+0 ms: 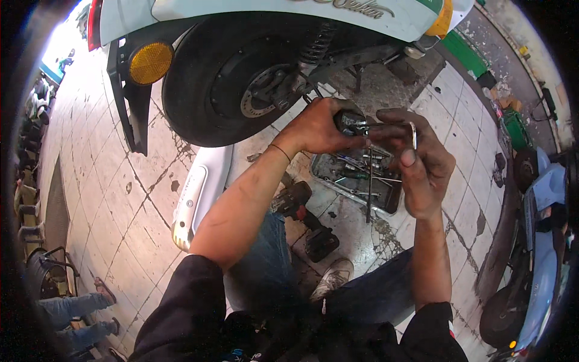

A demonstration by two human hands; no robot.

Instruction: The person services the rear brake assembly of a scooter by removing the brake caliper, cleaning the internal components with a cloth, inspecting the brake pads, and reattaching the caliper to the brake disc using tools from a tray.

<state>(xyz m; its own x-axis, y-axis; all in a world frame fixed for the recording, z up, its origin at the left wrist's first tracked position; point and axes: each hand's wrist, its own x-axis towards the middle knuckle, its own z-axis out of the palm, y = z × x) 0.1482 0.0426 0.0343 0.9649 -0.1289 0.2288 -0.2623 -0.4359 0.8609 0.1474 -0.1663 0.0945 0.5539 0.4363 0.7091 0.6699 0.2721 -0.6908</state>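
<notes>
My left hand (322,128) is closed around a small dark metal part (352,122), its exact kind hard to make out. My right hand (424,166) grips an L-shaped hex key (414,136); its bright bent end shows between thumb and fingers, while its other end reaches toward the metal part. Below the part hangs a thin dark rod or hose (369,187). Beneath my hands lies a tool tray (386,208) with sockets, wrenches and screwdrivers. Just ahead is the scooter's rear wheel (199,90), with a brake disc (253,104) at its hub.
A cordless drill (307,220) rests on the tiles between my legs. Left of it lies a white body panel (202,187). The scooter's mudguard bracket with an orange reflector (151,63) juts out at left. A light-blue scooter (540,241) stands right; another person's legs (78,308) show lower left.
</notes>
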